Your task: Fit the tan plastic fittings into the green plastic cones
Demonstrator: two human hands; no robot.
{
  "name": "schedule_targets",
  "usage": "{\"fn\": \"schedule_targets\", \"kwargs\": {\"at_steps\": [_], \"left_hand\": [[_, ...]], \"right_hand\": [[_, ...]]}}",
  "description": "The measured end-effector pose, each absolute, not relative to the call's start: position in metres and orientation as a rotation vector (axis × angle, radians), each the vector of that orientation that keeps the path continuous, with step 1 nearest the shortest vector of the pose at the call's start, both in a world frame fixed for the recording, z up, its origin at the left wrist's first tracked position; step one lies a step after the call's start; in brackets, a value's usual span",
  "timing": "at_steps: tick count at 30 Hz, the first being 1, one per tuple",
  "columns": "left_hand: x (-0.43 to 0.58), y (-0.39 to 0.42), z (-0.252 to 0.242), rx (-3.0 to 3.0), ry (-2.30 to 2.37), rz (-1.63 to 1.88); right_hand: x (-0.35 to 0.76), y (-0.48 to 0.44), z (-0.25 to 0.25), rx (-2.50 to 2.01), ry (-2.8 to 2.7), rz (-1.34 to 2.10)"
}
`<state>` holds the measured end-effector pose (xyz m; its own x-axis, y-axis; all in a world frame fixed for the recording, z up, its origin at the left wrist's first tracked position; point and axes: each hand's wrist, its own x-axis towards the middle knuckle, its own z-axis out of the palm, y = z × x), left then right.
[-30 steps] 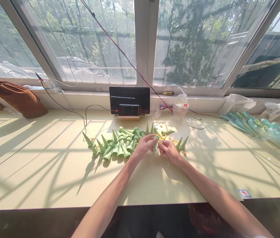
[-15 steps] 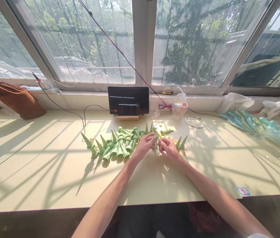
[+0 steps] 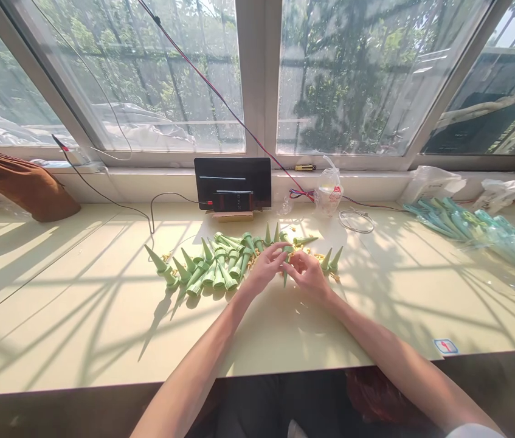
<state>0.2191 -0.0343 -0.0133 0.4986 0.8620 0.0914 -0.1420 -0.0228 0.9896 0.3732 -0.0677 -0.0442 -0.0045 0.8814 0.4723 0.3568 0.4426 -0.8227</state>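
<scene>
My left hand [image 3: 264,267] is closed on a green cone-shaped piece [image 3: 285,278], whose tip points down toward the table. Against the same piece, my right hand [image 3: 308,271] has its fingers bent together; whether it also pinches something small is hidden. Several green cones [image 3: 218,277] lie heaped to the left of my hands, some upright and some on their sides. Two more cones [image 3: 335,260] stand just right of my right hand. Small yellowish pieces [image 3: 292,229] are scattered behind and around my hands.
A black tablet [image 3: 264,182] with a phone before it stands at the back. Right of it are a plastic-wrapped cup [image 3: 329,191] and a coiled cable [image 3: 356,222]. Bagged teal pieces [image 3: 480,228] lie far right, a brown pouch [image 3: 47,191] far left.
My right hand has moved slightly left, closer to my left hand, and its fingers now cover more of the held cone. The whole view has shifted a little.
</scene>
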Motion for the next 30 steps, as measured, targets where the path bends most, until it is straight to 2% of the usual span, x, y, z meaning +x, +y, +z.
{"fn": "schedule_targets", "kwargs": {"at_steps": [30], "left_hand": [[0.223,-0.039,-0.015,1.473,0.585,0.855]], "right_hand": [[0.374,-0.078,-0.034,-1.061,-1.57,0.572]]}}
